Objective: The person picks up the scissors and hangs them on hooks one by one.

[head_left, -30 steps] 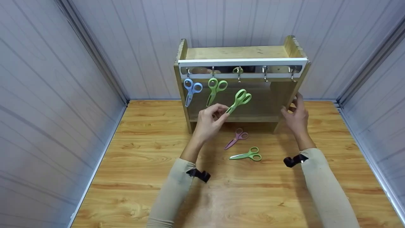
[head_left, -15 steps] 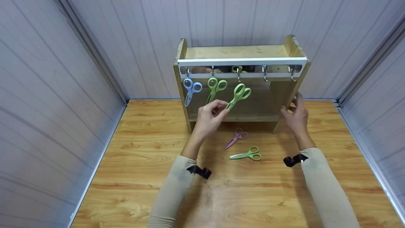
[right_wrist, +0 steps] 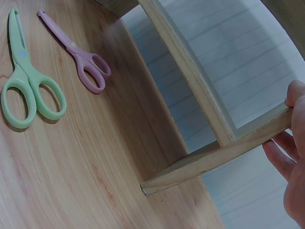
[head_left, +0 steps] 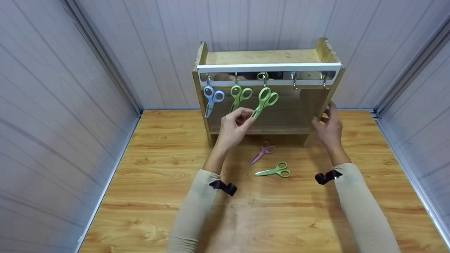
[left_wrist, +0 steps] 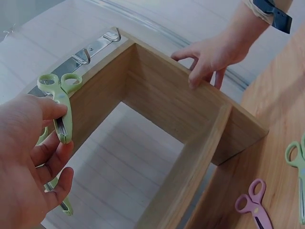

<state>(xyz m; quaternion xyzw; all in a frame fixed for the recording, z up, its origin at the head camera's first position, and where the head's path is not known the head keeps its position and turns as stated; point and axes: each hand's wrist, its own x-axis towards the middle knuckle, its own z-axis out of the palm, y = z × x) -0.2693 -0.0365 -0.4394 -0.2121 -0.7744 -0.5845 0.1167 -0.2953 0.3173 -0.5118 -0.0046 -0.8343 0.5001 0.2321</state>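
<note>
My left hand [head_left: 232, 129] pinches a pair of green scissors [head_left: 263, 102] by the blade end, handle loops upward. One loop is right at the tip of the middle hook [head_left: 265, 80]; I cannot tell whether it is on the hook. To the left, blue scissors [head_left: 213, 96] and other green scissors [head_left: 241, 94] hang from hooks, the latter partly behind my hand. My right hand [head_left: 329, 130] grips the right side panel of a wooden shelf unit [head_left: 262, 58], thumb and fingers on opposite faces in the right wrist view.
Pink scissors [head_left: 263, 153] and another green pair [head_left: 274, 170] lie on the wood-grain surface [head_left: 161, 196] in front of the unit. Two hooks on the right of the rail [head_left: 309, 83] hold nothing. Pale panel walls [head_left: 168, 52] stand behind and at both sides.
My left hand has lifted the green scissors upward, bringing their handle loops to the middle hook. The right hand stays on the side panel.
</note>
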